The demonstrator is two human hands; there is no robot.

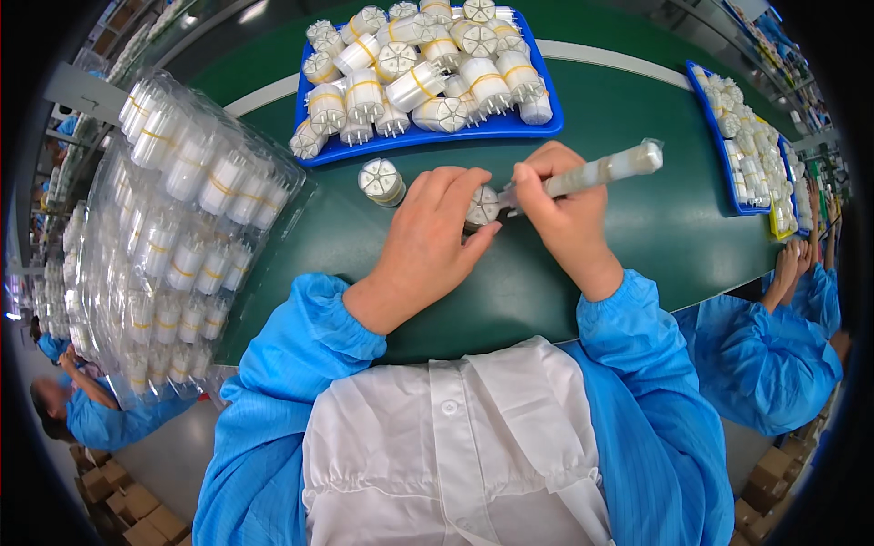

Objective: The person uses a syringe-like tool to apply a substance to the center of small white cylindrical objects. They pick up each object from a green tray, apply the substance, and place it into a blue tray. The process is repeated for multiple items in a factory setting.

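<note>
My left hand (423,241) curls around a white cylindrical part (482,208) with a round, segmented top, holding it upright on the green table. In my right hand (569,218) is a slim pen-shaped tool (612,169) with a pale, wrapped handle. The handle slants up to the right, while the tool's narrow end reaches the side of the cylindrical part; its tip is too small to make out. A similar cylindrical part (381,182) stands alone just left of my left hand.
A blue tray (437,144) heaped with banded white cylinders lies beyond my hands. Clear plastic trays (196,196) of such parts are stacked at left. Another filled blue tray (748,209) sits at far right, near a co-worker's blue sleeve (765,355). Cardboard boxes (141,502) are on the floor.
</note>
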